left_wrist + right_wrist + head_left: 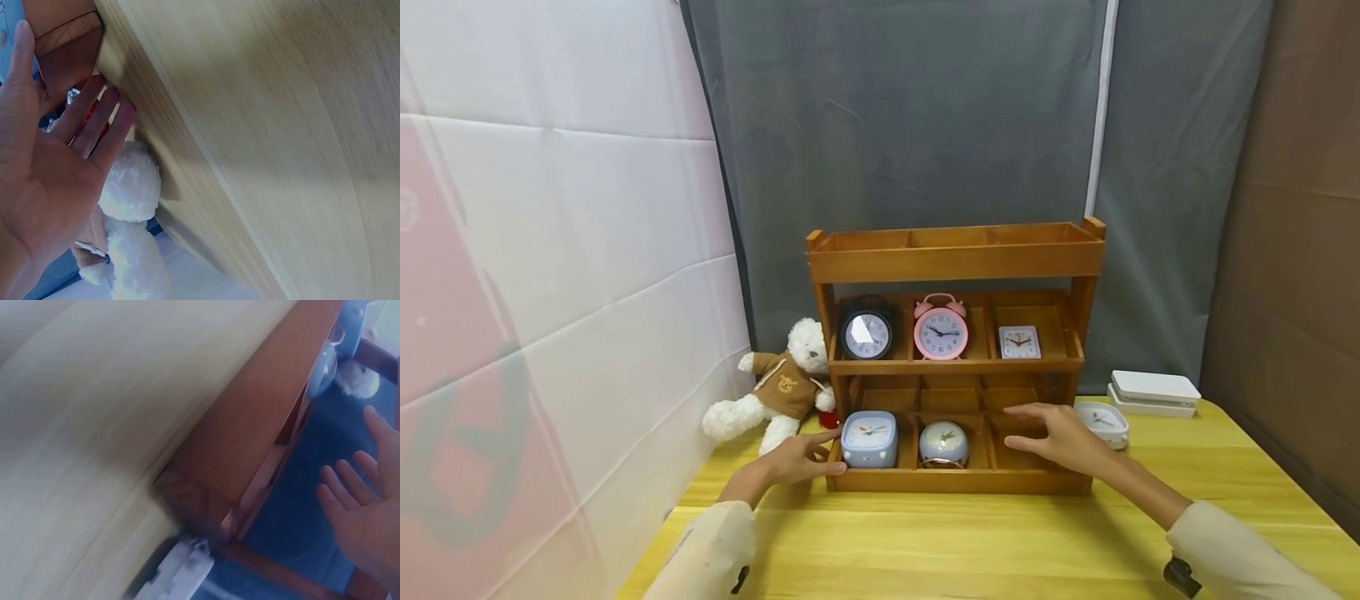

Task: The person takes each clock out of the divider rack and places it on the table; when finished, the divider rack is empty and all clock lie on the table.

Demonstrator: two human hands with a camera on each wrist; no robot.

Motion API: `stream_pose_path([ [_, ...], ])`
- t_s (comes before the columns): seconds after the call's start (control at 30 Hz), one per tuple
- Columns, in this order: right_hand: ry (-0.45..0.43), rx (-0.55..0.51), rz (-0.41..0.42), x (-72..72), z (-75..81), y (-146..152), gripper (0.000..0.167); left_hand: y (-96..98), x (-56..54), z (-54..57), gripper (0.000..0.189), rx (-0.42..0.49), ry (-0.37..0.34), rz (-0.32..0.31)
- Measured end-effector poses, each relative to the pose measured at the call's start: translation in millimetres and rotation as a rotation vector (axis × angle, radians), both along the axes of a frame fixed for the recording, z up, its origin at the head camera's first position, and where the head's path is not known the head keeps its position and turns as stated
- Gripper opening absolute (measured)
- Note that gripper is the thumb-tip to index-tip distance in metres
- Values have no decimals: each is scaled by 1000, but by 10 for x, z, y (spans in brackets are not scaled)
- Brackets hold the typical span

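A brown wooden shelf rack stands on the table, its tiers split into compartments. My left hand is at the rack's lower left corner, fingertips right by the end panel and beside a blue square alarm clock. In the left wrist view its fingers are spread and hold nothing. Next to the square clock, in the bottom middle compartment, sits a round blue clock. My right hand hovers in front of the bottom right compartment, fingers extended and nothing in them. Behind its wrist lies a white clock on the table.
On the middle tier are a black round clock, a pink twin-bell clock and a small white square clock. A white teddy bear in a brown hoodie leans left of the rack. White boxes lie at the right.
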State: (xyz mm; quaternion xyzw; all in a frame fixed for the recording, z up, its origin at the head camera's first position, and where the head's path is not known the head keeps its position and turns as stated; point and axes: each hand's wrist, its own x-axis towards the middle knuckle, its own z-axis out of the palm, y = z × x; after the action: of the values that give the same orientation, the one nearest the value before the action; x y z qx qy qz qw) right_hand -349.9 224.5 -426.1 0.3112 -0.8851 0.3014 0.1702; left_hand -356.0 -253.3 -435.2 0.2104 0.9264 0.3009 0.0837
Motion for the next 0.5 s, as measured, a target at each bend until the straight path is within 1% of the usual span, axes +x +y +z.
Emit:
stream_pose_path([
  [0.17,-52,-21,39,-55,-4,-194,50,7,-1,-6,79,-4,-8,2],
  [0.37,-115,-35,81,-156,-8,-423,50,0,-17,-1,79,-10,-5,23],
  [0.5,-155,-16,97,-218,-41,-554,50,2,-26,-7,79,-14,-10,26],
])
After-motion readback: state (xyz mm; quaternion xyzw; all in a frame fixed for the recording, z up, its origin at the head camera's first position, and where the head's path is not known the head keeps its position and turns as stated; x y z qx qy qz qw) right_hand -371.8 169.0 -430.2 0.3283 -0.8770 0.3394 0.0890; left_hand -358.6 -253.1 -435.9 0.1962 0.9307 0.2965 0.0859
